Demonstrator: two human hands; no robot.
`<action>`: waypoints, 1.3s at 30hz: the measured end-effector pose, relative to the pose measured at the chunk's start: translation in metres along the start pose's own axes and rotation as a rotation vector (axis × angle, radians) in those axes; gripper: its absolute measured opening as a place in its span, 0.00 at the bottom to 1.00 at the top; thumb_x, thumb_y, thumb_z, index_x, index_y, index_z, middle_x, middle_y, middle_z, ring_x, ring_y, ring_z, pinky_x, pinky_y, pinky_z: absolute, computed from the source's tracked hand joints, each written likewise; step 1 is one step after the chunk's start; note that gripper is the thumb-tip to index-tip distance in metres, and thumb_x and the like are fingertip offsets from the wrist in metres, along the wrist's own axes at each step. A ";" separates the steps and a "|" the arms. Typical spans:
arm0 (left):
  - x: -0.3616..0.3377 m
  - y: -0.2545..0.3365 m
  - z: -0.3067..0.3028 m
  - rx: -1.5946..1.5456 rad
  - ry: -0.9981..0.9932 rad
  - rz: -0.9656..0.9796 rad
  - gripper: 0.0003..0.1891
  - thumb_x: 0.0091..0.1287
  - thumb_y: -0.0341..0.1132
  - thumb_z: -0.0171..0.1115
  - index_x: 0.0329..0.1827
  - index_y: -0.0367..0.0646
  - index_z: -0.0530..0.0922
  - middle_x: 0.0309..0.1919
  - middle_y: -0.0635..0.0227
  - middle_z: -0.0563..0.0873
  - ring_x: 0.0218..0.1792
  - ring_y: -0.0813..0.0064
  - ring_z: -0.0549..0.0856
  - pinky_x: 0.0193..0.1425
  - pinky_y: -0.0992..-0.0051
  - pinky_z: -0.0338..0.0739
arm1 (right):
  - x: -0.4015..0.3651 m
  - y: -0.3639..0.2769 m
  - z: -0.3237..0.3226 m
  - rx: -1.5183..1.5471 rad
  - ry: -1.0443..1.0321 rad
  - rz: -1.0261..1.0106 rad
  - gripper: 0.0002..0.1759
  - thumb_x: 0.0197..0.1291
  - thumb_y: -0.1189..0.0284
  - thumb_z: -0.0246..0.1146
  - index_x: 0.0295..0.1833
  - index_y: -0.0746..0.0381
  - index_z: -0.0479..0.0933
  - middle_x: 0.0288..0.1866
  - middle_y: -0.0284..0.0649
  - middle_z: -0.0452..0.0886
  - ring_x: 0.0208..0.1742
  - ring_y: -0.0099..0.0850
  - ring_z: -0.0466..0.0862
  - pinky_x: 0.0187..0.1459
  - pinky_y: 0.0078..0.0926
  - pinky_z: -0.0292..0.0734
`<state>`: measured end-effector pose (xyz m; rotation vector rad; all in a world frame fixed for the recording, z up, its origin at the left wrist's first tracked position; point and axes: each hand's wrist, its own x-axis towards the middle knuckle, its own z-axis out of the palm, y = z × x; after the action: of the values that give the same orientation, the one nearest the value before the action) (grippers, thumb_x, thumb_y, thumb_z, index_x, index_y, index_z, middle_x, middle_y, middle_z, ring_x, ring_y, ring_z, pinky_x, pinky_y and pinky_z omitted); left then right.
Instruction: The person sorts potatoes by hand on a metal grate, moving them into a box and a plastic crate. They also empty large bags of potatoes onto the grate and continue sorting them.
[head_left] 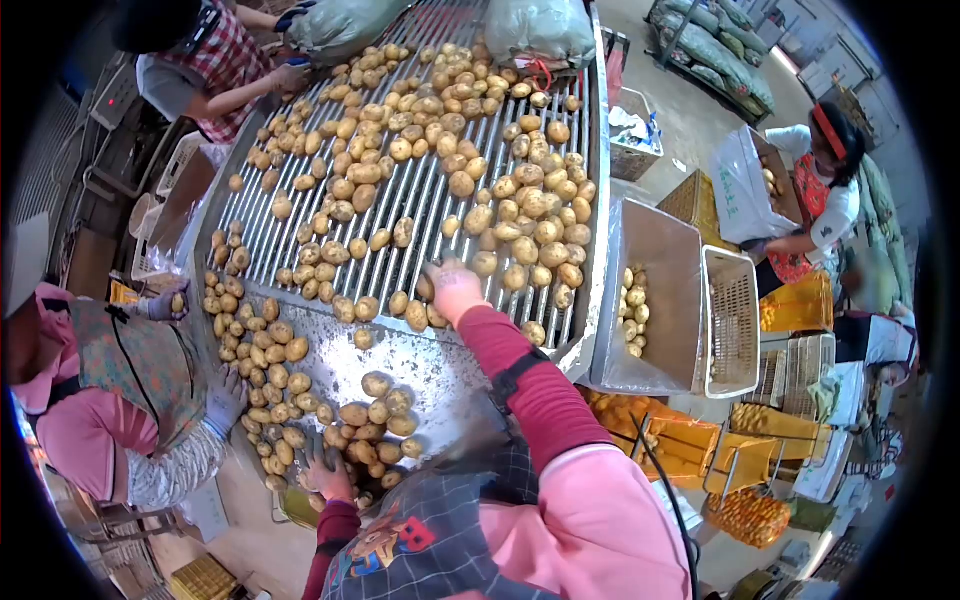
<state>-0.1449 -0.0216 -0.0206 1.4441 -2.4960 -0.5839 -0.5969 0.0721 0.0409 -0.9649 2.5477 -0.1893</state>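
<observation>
Many potatoes [540, 205] lie across a sloping metal roller table [400, 220]. My right hand [455, 288] reaches onto the lower end of the rollers, its fingers at a potato [425, 287]; whether it grips that potato is unclear. Below, a flat metal tray [330, 345] holds a heap of potatoes [375, 415]. At the near edge of this heap is my left hand [328, 474], fingers spread and touching the potatoes, with nothing seen held in it.
A co-worker at the left has a gloved hand [225, 400] beside the tray's potatoes. Another stands at the upper left. Right of the rollers are a lined box [650, 250] and a white crate [732, 320]. A green sack [540, 35] rests on the upper rollers.
</observation>
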 end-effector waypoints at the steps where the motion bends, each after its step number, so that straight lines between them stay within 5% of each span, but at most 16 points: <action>1: 0.001 -0.005 -0.003 -0.051 -0.007 0.008 0.26 0.65 0.31 0.65 0.68 0.42 0.77 0.69 0.49 0.76 0.72 0.46 0.70 0.78 0.57 0.59 | 0.003 0.005 -0.002 0.106 -0.005 -0.017 0.31 0.61 0.73 0.64 0.72 0.54 0.72 0.74 0.52 0.71 0.61 0.45 0.84 0.63 0.36 0.80; 6: -0.007 -0.011 -0.003 -0.155 -0.020 -0.028 0.24 0.68 0.30 0.64 0.67 0.39 0.77 0.70 0.49 0.75 0.74 0.49 0.68 0.78 0.59 0.59 | -0.088 0.069 -0.045 1.304 0.081 0.040 0.31 0.63 0.68 0.65 0.72 0.64 0.72 0.60 0.42 0.84 0.51 0.29 0.86 0.48 0.27 0.83; 10: -0.005 0.007 -0.004 0.020 0.047 -0.057 0.26 0.69 0.34 0.64 0.71 0.41 0.74 0.73 0.48 0.71 0.75 0.48 0.66 0.78 0.55 0.57 | -0.210 0.209 -0.088 1.471 0.816 0.498 0.10 0.65 0.65 0.65 0.48 0.57 0.82 0.34 0.29 0.80 0.25 0.17 0.72 0.27 0.14 0.68; 12: 0.019 0.029 -0.010 -0.010 0.091 0.021 0.29 0.69 0.37 0.64 0.74 0.41 0.71 0.76 0.46 0.66 0.76 0.46 0.64 0.79 0.54 0.56 | -0.253 0.293 -0.080 1.466 1.164 0.803 0.19 0.69 0.67 0.66 0.61 0.65 0.77 0.36 0.29 0.80 0.28 0.18 0.78 0.29 0.16 0.75; 14: 0.061 0.082 -0.012 -0.306 0.066 0.101 0.32 0.68 0.32 0.64 0.75 0.37 0.68 0.79 0.45 0.60 0.79 0.48 0.58 0.82 0.58 0.50 | -0.282 0.385 -0.044 0.824 1.142 0.913 0.25 0.67 0.73 0.64 0.68 0.69 0.72 0.56 0.44 0.83 0.47 0.31 0.84 0.49 0.27 0.81; 16: 0.114 0.145 0.000 -0.346 -0.003 0.231 0.29 0.68 0.29 0.62 0.74 0.35 0.69 0.77 0.46 0.64 0.78 0.50 0.62 0.81 0.57 0.53 | -0.249 0.330 -0.075 0.767 0.925 0.664 0.25 0.68 0.72 0.63 0.68 0.72 0.72 0.62 0.47 0.81 0.59 0.34 0.80 0.62 0.29 0.75; 18: 0.168 0.235 0.013 -0.589 -0.221 0.437 0.26 0.65 0.31 0.64 0.68 0.38 0.76 0.71 0.47 0.73 0.73 0.51 0.71 0.78 0.58 0.62 | -0.176 0.280 -0.083 0.892 0.769 0.458 0.27 0.62 0.67 0.65 0.66 0.65 0.76 0.56 0.46 0.86 0.56 0.31 0.84 0.58 0.29 0.77; 20: 0.211 0.338 0.039 -0.612 -0.463 0.576 0.22 0.64 0.32 0.61 0.63 0.38 0.80 0.65 0.43 0.79 0.67 0.47 0.78 0.72 0.58 0.70 | -0.109 0.236 -0.124 0.564 0.427 0.200 0.32 0.62 0.57 0.66 0.69 0.61 0.76 0.64 0.53 0.80 0.65 0.44 0.80 0.67 0.37 0.72; 21: 0.231 0.372 0.059 -0.491 -0.511 0.732 0.23 0.66 0.36 0.59 0.64 0.39 0.80 0.65 0.45 0.79 0.66 0.48 0.78 0.70 0.58 0.73 | -0.070 0.234 -0.131 0.404 0.471 0.127 0.33 0.62 0.54 0.65 0.69 0.60 0.75 0.64 0.55 0.80 0.66 0.51 0.78 0.69 0.41 0.70; 25: 0.276 0.474 0.145 -0.112 -0.693 0.561 0.28 0.65 0.47 0.58 0.68 0.45 0.76 0.62 0.46 0.81 0.63 0.48 0.80 0.64 0.54 0.77 | 0.063 0.253 -0.197 0.424 0.350 0.144 0.39 0.64 0.46 0.61 0.71 0.63 0.72 0.66 0.56 0.79 0.67 0.47 0.79 0.70 0.38 0.69; 27: 0.270 0.493 0.161 0.164 -0.530 0.672 0.34 0.61 0.40 0.65 0.74 0.52 0.68 0.52 0.49 0.84 0.57 0.49 0.84 0.58 0.54 0.80 | 0.101 0.256 -0.222 0.405 0.294 0.192 0.40 0.65 0.44 0.60 0.73 0.62 0.71 0.69 0.55 0.77 0.70 0.46 0.77 0.72 0.37 0.67; 30: 0.262 0.474 0.167 0.152 -0.477 0.739 0.38 0.61 0.39 0.66 0.77 0.55 0.65 0.49 0.52 0.83 0.51 0.51 0.84 0.58 0.55 0.79 | 0.142 0.288 -0.183 0.577 0.242 0.294 0.37 0.66 0.45 0.59 0.72 0.57 0.73 0.72 0.55 0.73 0.72 0.44 0.75 0.71 0.36 0.69; 31: 0.260 0.467 0.149 0.152 -0.572 0.713 0.36 0.61 0.38 0.66 0.76 0.55 0.67 0.48 0.53 0.83 0.51 0.52 0.85 0.58 0.55 0.79 | 0.170 0.334 -0.120 0.142 0.176 0.197 0.35 0.66 0.46 0.58 0.70 0.57 0.75 0.66 0.54 0.78 0.68 0.44 0.78 0.69 0.36 0.71; 35: 0.219 0.344 0.120 -0.334 -0.529 0.639 0.30 0.56 0.35 0.70 0.66 0.55 0.79 0.45 0.57 0.84 0.46 0.57 0.85 0.55 0.63 0.81 | 0.091 0.263 -0.116 0.411 0.310 0.204 0.27 0.63 0.46 0.60 0.58 0.51 0.85 0.53 0.50 0.83 0.53 0.46 0.85 0.59 0.40 0.79; 38: 0.174 0.249 0.083 -0.984 -0.456 -0.071 0.27 0.55 0.25 0.65 0.62 0.34 0.81 0.48 0.62 0.88 0.47 0.73 0.84 0.54 0.70 0.80 | 0.031 0.172 -0.088 0.627 0.131 0.242 0.35 0.63 0.45 0.60 0.67 0.58 0.76 0.56 0.55 0.81 0.53 0.47 0.85 0.56 0.41 0.82; 39: 0.166 0.227 0.062 -1.091 -0.446 -0.188 0.25 0.61 0.24 0.60 0.65 0.33 0.77 0.50 0.58 0.86 0.48 0.70 0.84 0.54 0.72 0.80 | 0.022 0.161 -0.028 0.454 0.297 0.082 0.30 0.60 0.49 0.62 0.59 0.60 0.80 0.54 0.54 0.82 0.55 0.45 0.84 0.57 0.45 0.78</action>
<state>-0.4291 -0.0488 0.0174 1.1169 -1.6610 -2.0481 -0.7214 0.1783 0.0164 -0.6937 2.6191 -0.9013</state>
